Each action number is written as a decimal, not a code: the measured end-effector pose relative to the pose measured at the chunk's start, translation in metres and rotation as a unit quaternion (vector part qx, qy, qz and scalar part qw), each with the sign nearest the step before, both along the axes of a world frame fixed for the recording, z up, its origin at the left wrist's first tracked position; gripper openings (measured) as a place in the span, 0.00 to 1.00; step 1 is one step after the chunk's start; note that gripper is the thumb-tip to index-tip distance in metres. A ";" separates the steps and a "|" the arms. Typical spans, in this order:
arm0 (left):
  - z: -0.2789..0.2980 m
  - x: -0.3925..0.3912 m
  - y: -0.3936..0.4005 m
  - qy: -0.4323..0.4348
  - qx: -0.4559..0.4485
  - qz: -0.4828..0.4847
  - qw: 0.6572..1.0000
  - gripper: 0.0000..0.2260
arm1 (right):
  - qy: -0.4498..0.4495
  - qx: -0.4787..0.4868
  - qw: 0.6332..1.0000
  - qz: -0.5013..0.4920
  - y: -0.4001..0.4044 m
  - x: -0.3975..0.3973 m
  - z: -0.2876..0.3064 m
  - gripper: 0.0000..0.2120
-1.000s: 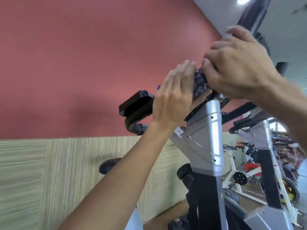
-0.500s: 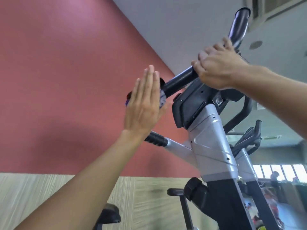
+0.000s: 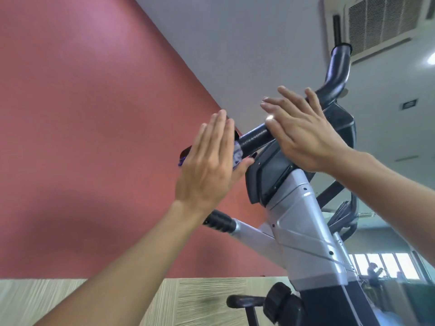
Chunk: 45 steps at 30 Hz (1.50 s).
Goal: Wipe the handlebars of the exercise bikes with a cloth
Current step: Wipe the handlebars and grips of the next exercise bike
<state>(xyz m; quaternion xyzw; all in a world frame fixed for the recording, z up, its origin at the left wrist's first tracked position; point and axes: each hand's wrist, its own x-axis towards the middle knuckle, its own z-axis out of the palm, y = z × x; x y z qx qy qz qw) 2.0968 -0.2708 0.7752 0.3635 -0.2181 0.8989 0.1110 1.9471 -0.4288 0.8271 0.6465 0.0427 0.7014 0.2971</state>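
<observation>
Purple-white cloth pressed flat against black handlebar end by left hand, fingers straight, at 9 o'clock of grey console. Right hand spread open, laid over handlebar at 12 o'clock.

Left hand & right hand: both bare, no gloves, no rings, no watch. Arms bare too, no sleeves in view. Nails short.
</observation>
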 end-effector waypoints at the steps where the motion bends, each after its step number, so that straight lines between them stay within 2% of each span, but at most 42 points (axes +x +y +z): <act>1: 0.007 -0.009 -0.004 0.007 0.005 0.004 1.000 0.33 | 0.000 -0.004 1.000 0.006 -0.001 -0.001 0.000 0.29; 4: 0.011 -0.013 -0.008 0.016 0.019 -0.003 1.000 0.33 | 0.006 -0.005 1.000 0.021 -0.006 -0.008 -0.001 0.28; 7: -0.008 0.008 0.004 -0.008 0.013 -0.006 1.000 0.33 | 0.007 0.001 1.000 0.013 -0.015 -0.018 -0.002 0.28; 10: -0.019 0.020 0.009 0.005 0.004 0.004 1.000 0.33 | 0.015 0.005 1.000 0.009 -0.018 -0.021 -0.004 0.28; 18: 0.024 -0.035 -0.029 0.016 0.023 0.047 0.998 0.33 | 0.009 0.005 1.000 0.026 -0.020 -0.022 -0.005 0.27; 23: -0.015 0.012 0.003 -0.029 -0.016 0.079 0.996 0.32 | 0.024 -0.023 0.999 -0.003 -0.033 -0.041 -0.002 0.27; 26: -0.017 0.018 0.007 -0.014 -0.019 0.086 0.996 0.32 | 0.034 -0.030 0.999 -0.008 -0.038 -0.047 -0.001 0.28; 30: 0.007 -0.012 -0.016 0.007 -0.020 0.101 0.995 0.31 | 0.015 -0.006 0.999 0.029 -0.042 -0.047 -0.006 0.32; 37: 0.048 -0.085 -0.064 0.082 0.033 0.090 0.992 0.30 | -0.024 0.050 0.997 0.050 -0.055 -0.061 0.001 0.35; 40: 0.053 -0.105 -0.071 0.132 0.081 0.058 0.986 0.25 | 0.010 0.063 0.998 0.026 -0.060 -0.073 0.004 0.38; 45: 0.071 -0.128 -0.065 0.225 0.138 -0.095 0.960 0.19 | 0.057 0.034 0.997 -0.034 -0.058 -0.087 0.011 0.41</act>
